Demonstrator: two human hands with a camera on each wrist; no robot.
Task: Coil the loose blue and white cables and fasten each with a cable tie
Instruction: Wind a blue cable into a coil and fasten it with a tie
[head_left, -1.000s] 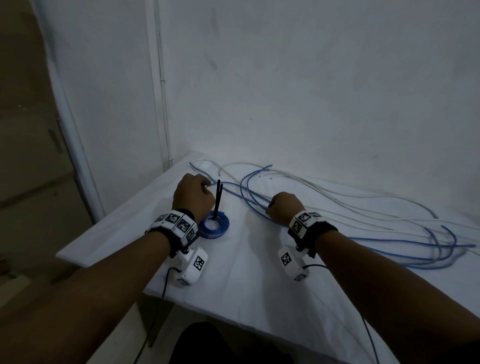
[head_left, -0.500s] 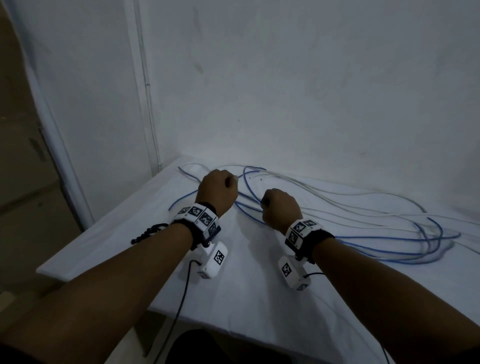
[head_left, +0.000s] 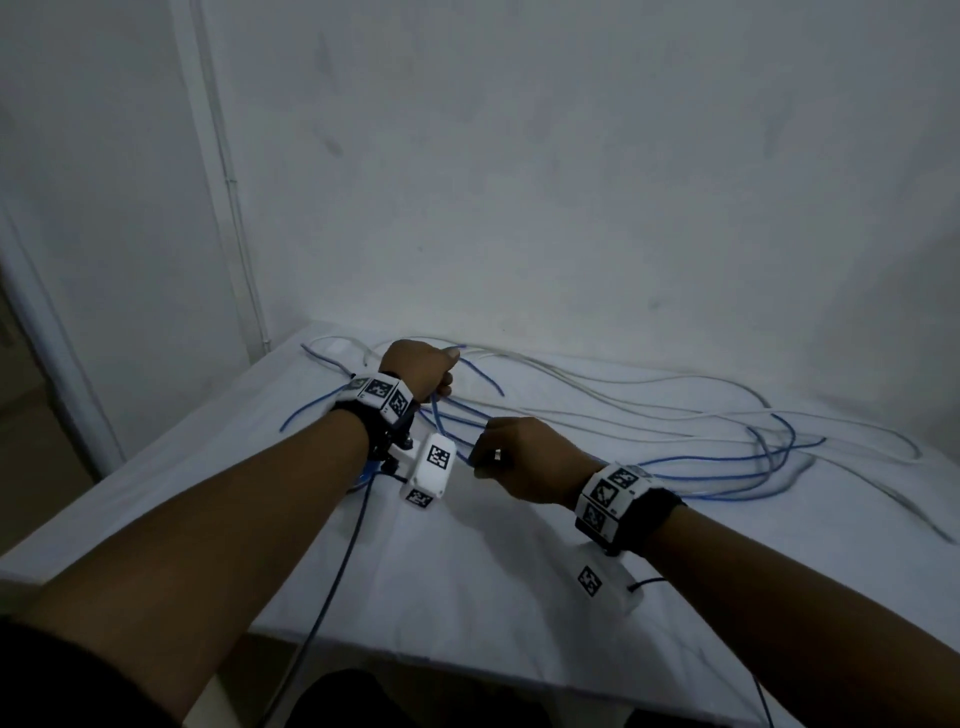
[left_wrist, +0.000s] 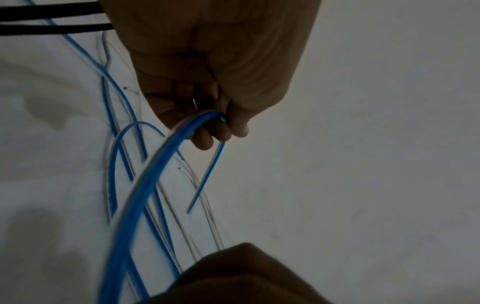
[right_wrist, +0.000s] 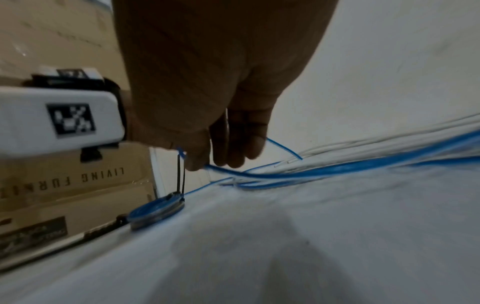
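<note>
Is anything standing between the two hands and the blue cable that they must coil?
Nothing visible does: the left hand and the right hand both grip the blue cable. Farther right on the table, white cables lie among its loops and might drag along.

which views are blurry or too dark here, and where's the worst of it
Head view: dim overall but fairly sharp, the wall bowed by the wide lens. Left wrist view: dark, the left hand in shadow, the near blue cable smeared. Right wrist view: worst blur, on the tablecloth and the coiled cable.
</note>
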